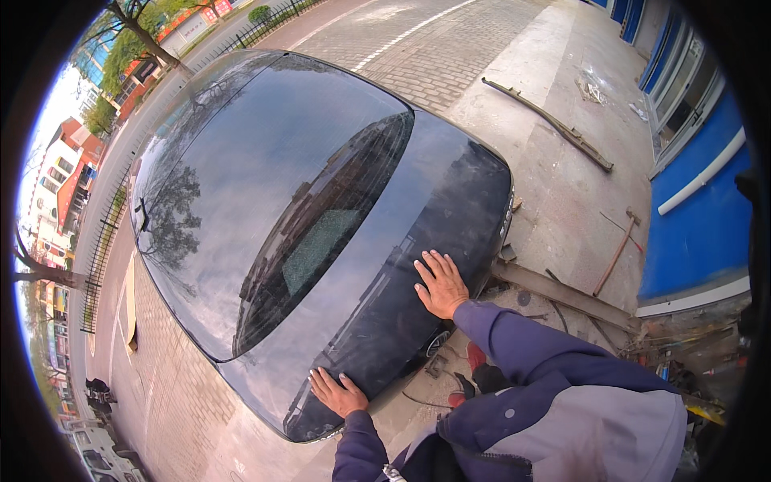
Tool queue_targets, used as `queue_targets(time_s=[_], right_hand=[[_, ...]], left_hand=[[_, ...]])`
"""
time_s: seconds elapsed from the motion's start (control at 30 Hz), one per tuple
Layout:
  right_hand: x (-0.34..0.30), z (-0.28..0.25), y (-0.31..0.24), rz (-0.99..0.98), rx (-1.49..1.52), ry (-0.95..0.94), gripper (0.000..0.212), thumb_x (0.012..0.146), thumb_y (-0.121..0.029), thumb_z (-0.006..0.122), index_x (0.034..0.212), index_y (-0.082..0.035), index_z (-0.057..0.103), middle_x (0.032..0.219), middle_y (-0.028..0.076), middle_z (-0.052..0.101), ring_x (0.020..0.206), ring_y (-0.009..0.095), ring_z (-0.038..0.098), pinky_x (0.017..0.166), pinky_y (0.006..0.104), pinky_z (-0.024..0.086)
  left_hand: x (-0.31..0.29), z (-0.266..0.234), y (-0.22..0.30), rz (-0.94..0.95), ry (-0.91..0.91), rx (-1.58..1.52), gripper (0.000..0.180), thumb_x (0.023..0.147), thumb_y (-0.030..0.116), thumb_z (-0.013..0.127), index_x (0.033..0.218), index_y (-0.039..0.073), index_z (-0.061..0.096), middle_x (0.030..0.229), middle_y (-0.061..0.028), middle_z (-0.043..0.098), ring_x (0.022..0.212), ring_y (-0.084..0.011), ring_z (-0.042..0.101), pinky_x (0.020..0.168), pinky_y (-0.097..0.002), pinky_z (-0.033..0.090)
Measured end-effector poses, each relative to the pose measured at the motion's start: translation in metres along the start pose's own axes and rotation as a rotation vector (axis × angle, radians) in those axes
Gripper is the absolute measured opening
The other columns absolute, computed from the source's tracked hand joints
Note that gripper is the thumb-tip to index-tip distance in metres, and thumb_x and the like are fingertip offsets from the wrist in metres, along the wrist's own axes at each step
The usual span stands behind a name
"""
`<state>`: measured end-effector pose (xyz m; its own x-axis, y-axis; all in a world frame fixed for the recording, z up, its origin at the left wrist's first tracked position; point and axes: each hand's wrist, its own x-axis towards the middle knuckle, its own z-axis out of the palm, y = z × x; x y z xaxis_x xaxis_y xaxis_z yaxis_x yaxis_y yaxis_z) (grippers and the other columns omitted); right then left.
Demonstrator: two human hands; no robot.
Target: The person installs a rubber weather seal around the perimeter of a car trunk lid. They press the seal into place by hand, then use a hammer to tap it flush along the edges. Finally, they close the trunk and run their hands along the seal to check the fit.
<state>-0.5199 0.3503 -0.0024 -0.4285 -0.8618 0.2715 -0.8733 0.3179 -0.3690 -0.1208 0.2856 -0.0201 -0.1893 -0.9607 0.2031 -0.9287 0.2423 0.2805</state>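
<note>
A dark blue-black car [265,128] fills the middle of the view, its boot lid [373,313] down on the side nearest me. My left hand [339,392] lies on the near left part of the lid, fingers stretched out and slightly spread. Farther right, my right hand [443,287] rests flat on the same lid with its fingers apart. Neither hand holds anything. Beyond them the sloping rear window [321,249] reflects sky and shows a paler patch. A round badge [438,344] sits on the car's rear, below my right forearm.
A long thin metal strip [554,124] lies on the concrete at the right. Nearer me are a long-handled hammer [617,255] and a metal beam [566,296] by the car's rear corner. A blue wall [695,241] bounds the right side. Cluttered tools lie at the lower right.
</note>
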Motion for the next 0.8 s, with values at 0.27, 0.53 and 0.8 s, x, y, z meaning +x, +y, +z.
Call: queue_targets(time_s=[0.27, 0.53, 0.8], right_hand=[[-0.003, -0.001, 0.007, -0.029, 0.085, 0.041, 0.065, 0.112, -0.043, 0.066, 0.163, -0.004, 0.06, 0.176, 0.021, 0.048, 0.169, 0.04, 0.037, 0.141, 0.0578, 0.026], [0.008, -0.032, 0.009, -0.082, 0.081, -0.08, 0.066, 0.11, -0.041, 0.069, 0.164, -0.004, 0.059, 0.175, 0.021, 0.047, 0.168, 0.04, 0.037, 0.142, 0.0588, 0.026], [0.085, -0.159, -0.051, -0.172, 0.061, -0.05, 0.068, 0.116, -0.052, 0.058, 0.169, -0.008, 0.058, 0.174, 0.026, 0.05, 0.168, 0.046, 0.038, 0.138, 0.0676, 0.025]], left_hand=[[0.0, -0.004, 0.001, 0.037, 0.007, 0.029, 0.066, 0.116, 0.025, 0.056, 0.175, -0.001, 0.043, 0.184, -0.0246, 0.039, 0.173, -0.0443, 0.03, 0.143, -0.0564, 0.023], [0.012, -0.028, 0.009, 0.039, -0.01, 0.067, 0.069, 0.114, 0.025, 0.061, 0.175, -0.003, 0.043, 0.183, -0.0253, 0.04, 0.173, -0.0441, 0.031, 0.142, -0.0611, 0.023], [0.088, -0.172, 0.047, 0.284, -0.146, -0.165, 0.058, 0.121, 0.033, 0.056, 0.168, 0.0, 0.056, 0.178, -0.0276, 0.049, 0.167, -0.0482, 0.042, 0.138, -0.055, 0.033]])
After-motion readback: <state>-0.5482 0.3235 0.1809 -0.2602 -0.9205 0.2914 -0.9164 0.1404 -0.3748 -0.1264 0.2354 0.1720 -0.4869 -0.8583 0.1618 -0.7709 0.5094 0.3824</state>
